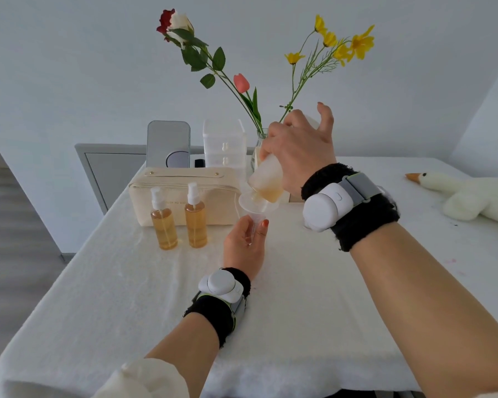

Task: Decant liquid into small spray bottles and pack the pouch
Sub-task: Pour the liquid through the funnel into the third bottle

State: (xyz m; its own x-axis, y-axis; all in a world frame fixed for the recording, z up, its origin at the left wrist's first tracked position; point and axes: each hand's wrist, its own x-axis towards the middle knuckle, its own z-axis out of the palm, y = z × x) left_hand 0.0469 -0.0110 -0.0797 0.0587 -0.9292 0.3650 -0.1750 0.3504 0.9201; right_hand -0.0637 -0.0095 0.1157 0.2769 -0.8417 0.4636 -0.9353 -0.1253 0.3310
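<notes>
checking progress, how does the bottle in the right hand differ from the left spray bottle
The frosted bottle in the right hand is tipped mouth-down over the funnel; the left spray bottle stands upright. The former is wider, liquid only at its low end; the latter slim, clear, pump-topped, mostly full. Both hold amber liquid.

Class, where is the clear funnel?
The funnel sits mid-frame in the head view, pinched by the left hand, under the tilted bottle, right of the two spray bottles.
</notes>
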